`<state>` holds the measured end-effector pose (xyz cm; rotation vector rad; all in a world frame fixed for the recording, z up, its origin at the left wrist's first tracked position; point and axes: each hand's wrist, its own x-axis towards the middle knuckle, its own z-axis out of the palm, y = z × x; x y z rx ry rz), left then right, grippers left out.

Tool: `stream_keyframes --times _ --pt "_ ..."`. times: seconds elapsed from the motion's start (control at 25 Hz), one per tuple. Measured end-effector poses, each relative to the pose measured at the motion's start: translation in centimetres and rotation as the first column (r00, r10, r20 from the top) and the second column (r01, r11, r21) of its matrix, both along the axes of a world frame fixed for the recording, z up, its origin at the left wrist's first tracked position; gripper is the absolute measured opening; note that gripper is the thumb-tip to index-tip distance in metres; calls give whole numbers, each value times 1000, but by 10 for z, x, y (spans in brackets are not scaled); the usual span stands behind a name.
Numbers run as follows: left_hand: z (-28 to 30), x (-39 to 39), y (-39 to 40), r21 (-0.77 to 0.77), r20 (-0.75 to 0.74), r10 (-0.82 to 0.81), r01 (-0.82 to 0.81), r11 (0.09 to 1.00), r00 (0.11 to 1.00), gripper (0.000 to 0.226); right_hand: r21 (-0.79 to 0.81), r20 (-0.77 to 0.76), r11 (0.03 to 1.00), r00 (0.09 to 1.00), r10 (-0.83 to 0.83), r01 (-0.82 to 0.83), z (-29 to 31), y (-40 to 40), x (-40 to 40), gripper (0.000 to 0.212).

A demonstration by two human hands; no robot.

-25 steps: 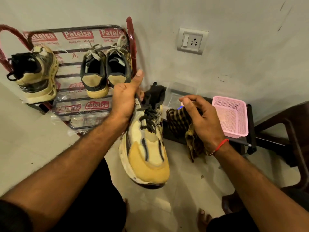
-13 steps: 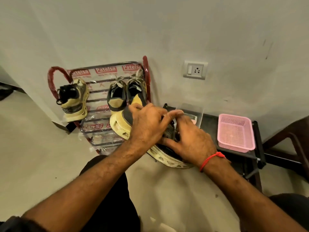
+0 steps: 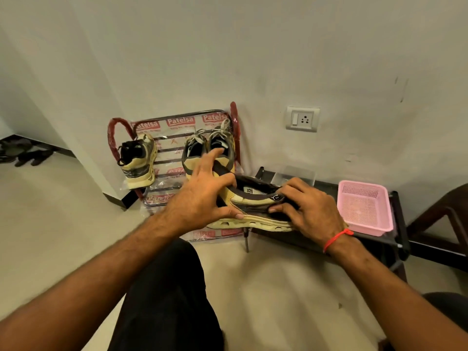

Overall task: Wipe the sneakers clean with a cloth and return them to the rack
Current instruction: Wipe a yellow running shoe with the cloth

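We hold one yellow sneaker [image 3: 253, 206] on its side between both hands, in front of the rack [image 3: 174, 158], with its pale sole facing down toward us and its dark opening turned up. Our left hand [image 3: 200, 198] grips the heel end, thumb pressed along the sole edge and the other fingers spread loosely, the index finger reaching up over the collar. Our right hand [image 3: 306, 209] curls over the front part of the sneaker, fingers wrapped on its upper; a red thread [image 3: 336, 239] circles that wrist. We cannot make out the cloth here; it may be tucked under the right hand. On the rack, a matching yellow sneaker [image 3: 138, 163] sits at the left and a grey pair [image 3: 207, 148] stands toe-up at the right, just behind our left fingers. A pink basket [image 3: 364, 206] rests on a low black stand [image 3: 395, 239] to the right, under a wall socket [image 3: 302, 119].
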<state>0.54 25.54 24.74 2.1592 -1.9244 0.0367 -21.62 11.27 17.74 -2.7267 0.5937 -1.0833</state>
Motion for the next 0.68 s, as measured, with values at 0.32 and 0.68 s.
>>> stream_keyframes --times 0.32,0.68 --pt "-32 -11 12 -300 -338 83 -191 935 937 41 337 182 941 982 -58 -7 5 -11 7 48" --pt "-33 16 31 -563 -417 182 -410 717 891 38 740 473 -155 671 -571 -654 28 -14 55 15"
